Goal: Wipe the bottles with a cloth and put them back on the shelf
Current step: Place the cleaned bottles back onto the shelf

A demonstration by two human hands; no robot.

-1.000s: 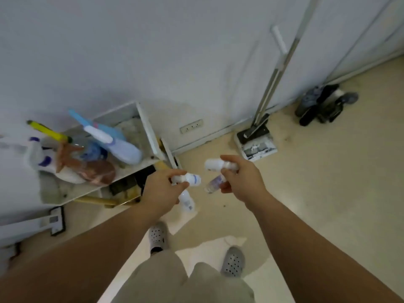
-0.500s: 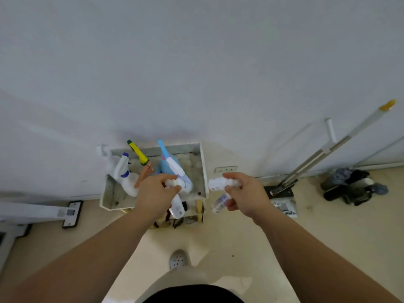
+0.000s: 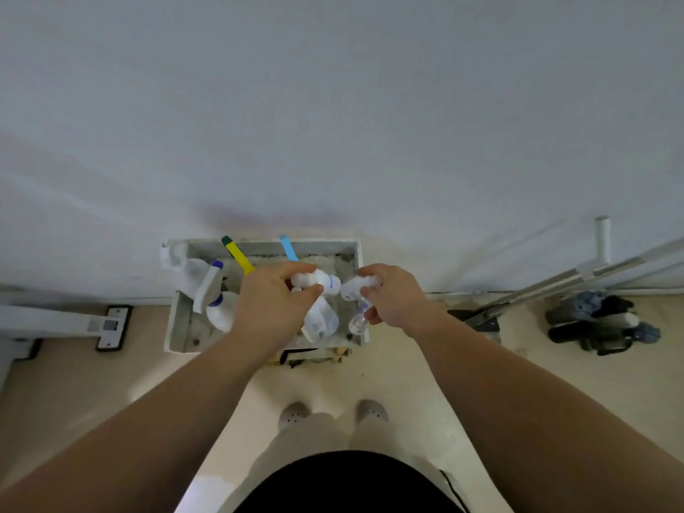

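Lined up for the put-back
Within the last second the person has turned square to the white open-topped shelf [image 3: 176, 323] at the far wall, so both bottles now hang right over it, likely about to be set down; the left hand [image 3: 272, 309] is curled tight round a white-headed clear plastic spray bottle [image 3: 321, 320], and the right hand [image 3: 394, 299] grips a smaller clear spray bottle with a white cap [image 3: 358, 322] just to its right

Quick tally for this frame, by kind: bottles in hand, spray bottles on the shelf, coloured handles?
Held bottles: 4
Spray bottles on the shelf: 2
Coloured handles: 2
Total: 8
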